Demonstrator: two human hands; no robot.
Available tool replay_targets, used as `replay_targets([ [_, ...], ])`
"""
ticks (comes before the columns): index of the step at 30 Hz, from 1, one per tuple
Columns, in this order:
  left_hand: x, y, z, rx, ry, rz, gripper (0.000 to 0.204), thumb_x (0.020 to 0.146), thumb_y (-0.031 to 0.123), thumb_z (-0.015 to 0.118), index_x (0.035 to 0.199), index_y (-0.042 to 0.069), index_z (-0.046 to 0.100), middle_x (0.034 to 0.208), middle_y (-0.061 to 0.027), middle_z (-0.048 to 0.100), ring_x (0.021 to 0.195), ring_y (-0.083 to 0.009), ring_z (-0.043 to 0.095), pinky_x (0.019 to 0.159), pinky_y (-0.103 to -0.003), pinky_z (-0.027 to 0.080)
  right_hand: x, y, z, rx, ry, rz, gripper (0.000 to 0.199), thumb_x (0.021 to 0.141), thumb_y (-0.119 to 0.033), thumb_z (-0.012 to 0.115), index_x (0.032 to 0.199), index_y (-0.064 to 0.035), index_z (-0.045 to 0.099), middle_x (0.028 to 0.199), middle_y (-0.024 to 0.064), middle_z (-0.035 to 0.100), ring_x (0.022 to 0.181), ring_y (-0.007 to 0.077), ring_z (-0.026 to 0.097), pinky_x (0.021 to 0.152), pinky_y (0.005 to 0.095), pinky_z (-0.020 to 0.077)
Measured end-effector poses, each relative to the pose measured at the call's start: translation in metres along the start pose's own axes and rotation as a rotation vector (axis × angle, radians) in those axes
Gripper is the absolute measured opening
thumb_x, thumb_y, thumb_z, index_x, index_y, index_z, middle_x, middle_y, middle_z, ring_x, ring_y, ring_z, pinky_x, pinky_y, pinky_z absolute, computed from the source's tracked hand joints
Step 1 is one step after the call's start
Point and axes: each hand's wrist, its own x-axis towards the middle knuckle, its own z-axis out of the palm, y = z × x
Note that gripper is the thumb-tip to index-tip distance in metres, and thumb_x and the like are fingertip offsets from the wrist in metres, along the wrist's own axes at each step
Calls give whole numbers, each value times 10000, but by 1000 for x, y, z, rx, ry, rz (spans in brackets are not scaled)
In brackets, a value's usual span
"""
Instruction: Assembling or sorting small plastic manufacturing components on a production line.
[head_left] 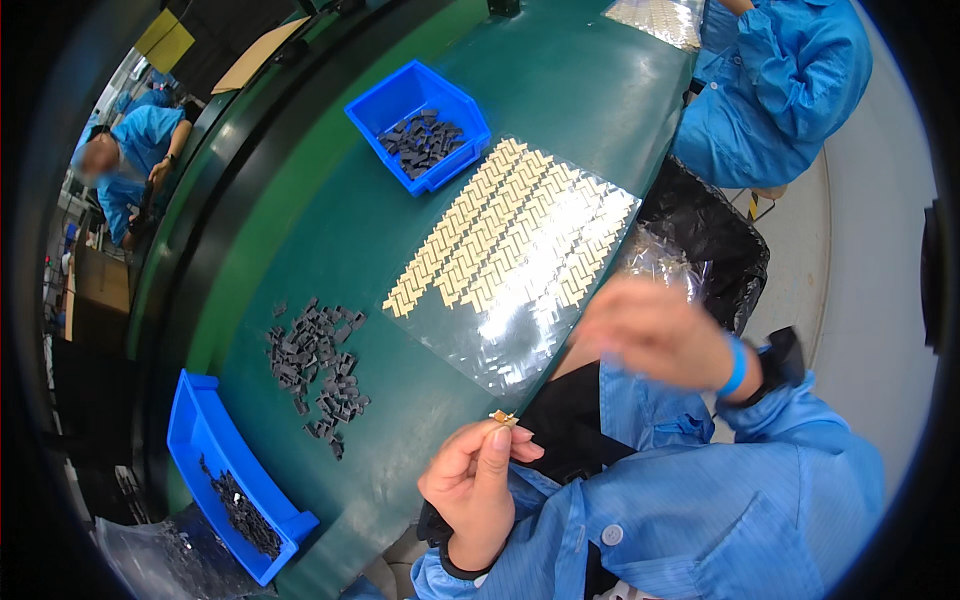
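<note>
Between the thumb and fingers of my left hand [478, 485] is a small yellowish piece [504, 418] with a brownish face, too small to name more closely. The hand is just off the table's near edge. My right hand [655, 330], with a blue band at its wrist, is smeared by motion beside the right edge of a clear plastic sheet [430, 345]; whether it holds anything is not visible. Rows of small cream-yellow pieces [490, 225] lie on the sheet in a zigzag pattern. Its lower part is bare and glossy.
A loose pile of dark grey pieces [320, 365] lies on the green table [300, 220]. Blue bins [410, 85] [190, 420] stand behind and at the left, holding dark parts. A black bag [715, 225] hangs at the right. Other people in blue work nearby.
</note>
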Motion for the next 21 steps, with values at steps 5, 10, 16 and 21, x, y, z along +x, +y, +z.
replay_targets([
  [5, -7, -2, -4, 46, 27, 71, 115, 868, 5, 546, 897, -77, 621, 809, -148, 634, 661, -159, 619, 615, -251, 513, 17, -37, 46, 491, -109, 53, 139, 791, -66, 648, 896, 19, 615, 869, 98, 573, 725, 180, 589, 621, 274, 468],
  [10, -11, -2, 0, 33, 15, 82, 128, 848, -26, 571, 949, -86, 623, 912, -150, 631, 767, -159, 632, 688, -234, 516, 14, -35, 47, 472, -170, 55, 93, 800, -43, 625, 855, 28, 602, 854, 105, 571, 720, 181, 582, 617, 272, 467],
  [16, -9, 2, -10, 129, 10, 131, 152, 816, -28, 613, 960, -61, 645, 978, -160, 629, 827, -170, 623, 732, -242, 507, 22, -33, 45, 373, -241, -38, 105, 786, -69, 646, 844, 8, 605, 805, 96, 581, 702, 210, 575, 616, 289, 453],
  [21, -11, -3, -10, 210, 47, 231, 164, 783, -53, 635, 946, -59, 651, 993, -177, 617, 856, -187, 613, 750, -253, 493, 21, -35, 46, 350, -201, -9, 107, 769, -75, 669, 826, -2, 616, 805, 94, 585, 685, 202, 568, 607, 284, 448],
])
